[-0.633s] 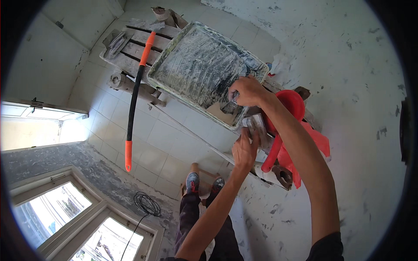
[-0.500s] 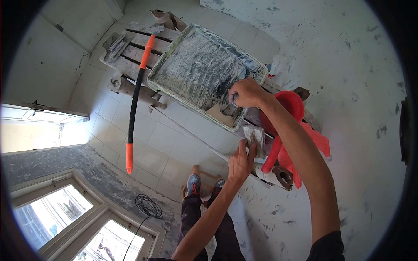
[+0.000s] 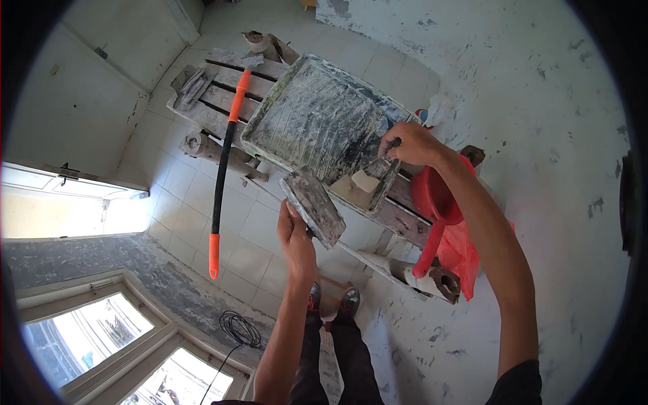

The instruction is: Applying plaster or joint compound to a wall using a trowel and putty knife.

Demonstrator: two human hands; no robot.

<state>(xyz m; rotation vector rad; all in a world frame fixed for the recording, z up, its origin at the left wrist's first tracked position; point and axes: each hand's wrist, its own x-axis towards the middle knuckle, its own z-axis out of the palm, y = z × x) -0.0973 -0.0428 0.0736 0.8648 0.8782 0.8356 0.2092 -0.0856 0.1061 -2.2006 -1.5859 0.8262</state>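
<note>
My left hand (image 3: 297,243) is closed around a plastering trowel (image 3: 312,206), its grey-smeared rectangular blade tilted up just off the near side of the paint tray (image 3: 275,96). Over the tray's right end, my right hand (image 3: 410,143) grips a putty knife (image 3: 375,162); its handle is mostly hidden by my fingers. A pale lump of plaster (image 3: 365,180) shows at its lower end, above the wet plaster (image 3: 349,192) in the tray's near corner. Dried streaks cover the ribbed tray.
The tray rests on a slatted wooden bench (image 3: 398,217). An orange-and-black pole (image 3: 221,175) sticks out over the bench's left part. On the right are a red dipper (image 3: 432,196) and a red plastic bag (image 3: 459,260). A coiled cable (image 3: 239,329) lies near the windows.
My left hand has lifted the trowel from beside the bench's right part and swung it left, up to the tray. My right hand stays at the tray; the pale lump now shows there.
</note>
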